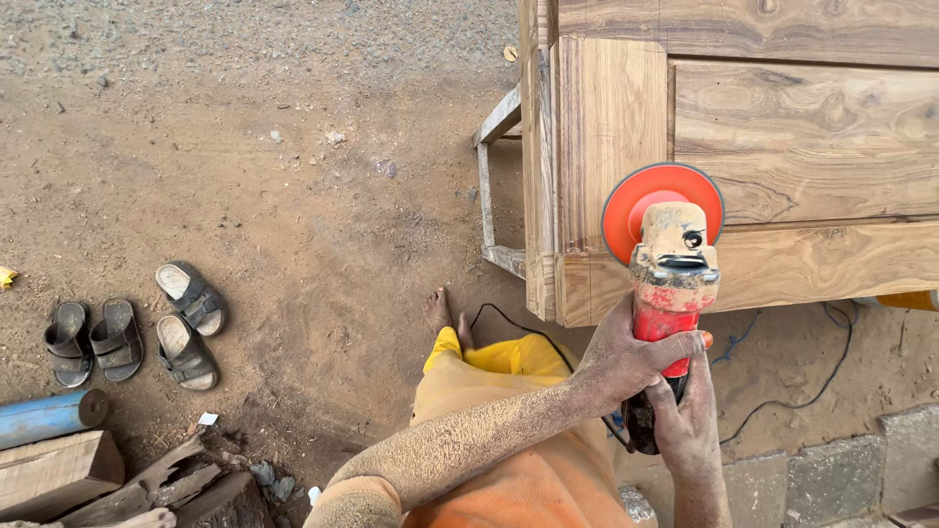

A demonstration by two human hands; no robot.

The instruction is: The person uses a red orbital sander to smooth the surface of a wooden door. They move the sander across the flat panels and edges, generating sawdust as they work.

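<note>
Both my hands hold a dusty red angle grinder (673,264) with a round orange sanding disc (626,210) at its head. My left hand (631,357), coated in sawdust, wraps around the red body. My right hand (690,420) grips the dark rear handle just below it. The disc sits against the face of a large wooden panelled piece (782,147), near its lower left corner. The grinder's black cord (509,318) trails down past my yellow and orange clothing.
Bare dirt ground lies to the left, with my bare foot (440,311) on it. Two pairs of sandals (186,328) rest at the left. A blue pipe (44,418) and wood scraps (147,484) lie at bottom left. Grey blocks (841,469) and cables (831,376) are at bottom right.
</note>
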